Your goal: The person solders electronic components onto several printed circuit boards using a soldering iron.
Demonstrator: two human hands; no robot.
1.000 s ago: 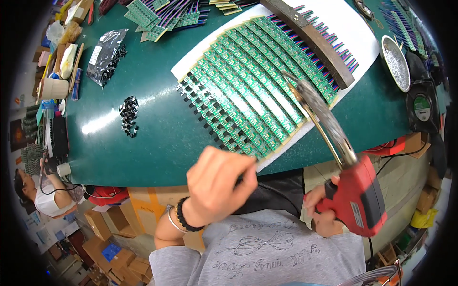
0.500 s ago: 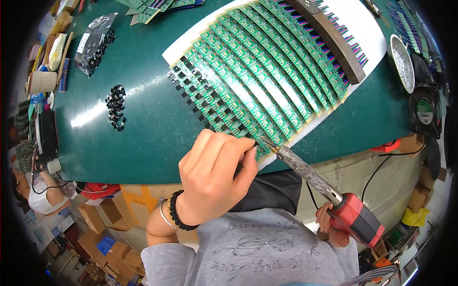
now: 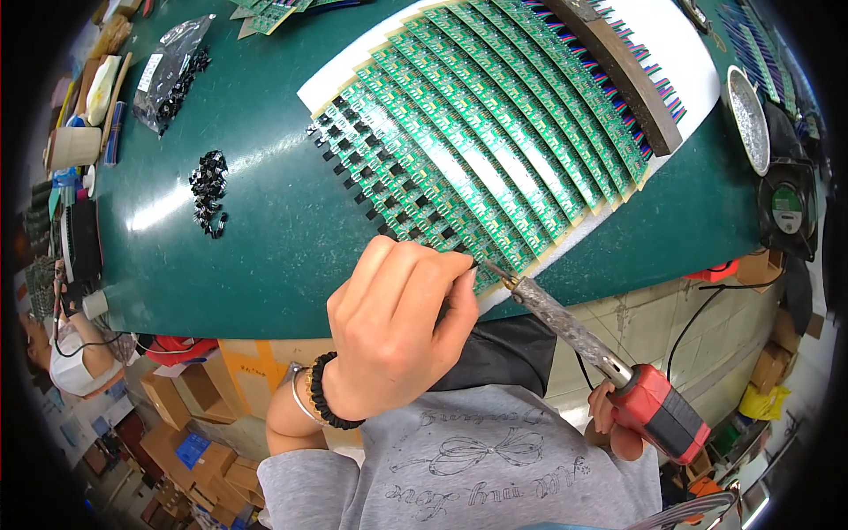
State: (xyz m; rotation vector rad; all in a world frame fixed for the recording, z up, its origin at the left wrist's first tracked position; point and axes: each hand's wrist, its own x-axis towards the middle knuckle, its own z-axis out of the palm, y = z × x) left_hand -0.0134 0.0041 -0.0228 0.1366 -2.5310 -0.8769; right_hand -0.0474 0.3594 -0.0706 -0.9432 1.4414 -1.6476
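Observation:
My left hand (image 3: 393, 327) is pinched at the near edge of the overlapping rows of green circuit boards (image 3: 477, 115). Between thumb and forefinger is a small black component (image 3: 474, 263), mostly covered by the fingertips. My right hand (image 3: 611, 426) grips the red and black handle of a soldering iron (image 3: 570, 331), whose shaft points up and to the left. Its tip is right beside the left fingertips, over the board; whether it touches a joint is too small to tell. Similar black components (image 3: 378, 187) sit along the nearest left rows.
Loose black components (image 3: 208, 190) lie in a pile on the green table (image 3: 274, 230), with a plastic bag (image 3: 172, 75) of more behind. A dark bar (image 3: 618, 71) lies across the boards' wired ends. At right are a metal dish (image 3: 749, 119) and a small fan (image 3: 786, 208).
The whole view has shifted slightly. Both hands keep nearly the same pose, with the iron's tip still close by the left fingertips.

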